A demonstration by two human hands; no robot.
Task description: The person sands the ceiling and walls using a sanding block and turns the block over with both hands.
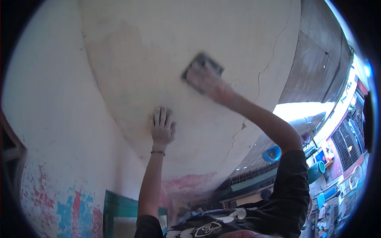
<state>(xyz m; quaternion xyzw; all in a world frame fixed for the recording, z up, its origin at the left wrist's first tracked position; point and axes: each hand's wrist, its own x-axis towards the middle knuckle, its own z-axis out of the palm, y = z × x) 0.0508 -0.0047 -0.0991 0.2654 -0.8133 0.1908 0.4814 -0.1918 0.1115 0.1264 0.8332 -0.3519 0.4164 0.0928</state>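
Note:
A pale, dusty wall (222,131) fills the middle of the view, with a thin crack running down its right part. High on it, my right hand (206,81) presses a dark rectangular piece of sandpaper (216,66) flat against the surface. Motion smears both the hand and the sheet, so the fine grip is hard to see. Lower and to the left, my left hand (162,129) lies against the same wall, fingers stretched upward and coated in whitish dust. Nothing shows in it. A dark bracelet (158,152) circles that wrist.
Another wall (47,99) meets this one at a corner on the left, with peeling red and blue paint below. A green-framed piece (115,202) stands under my left arm. Blue (272,154) and green (316,171) buckets, plus assorted clutter, lie at the lower right.

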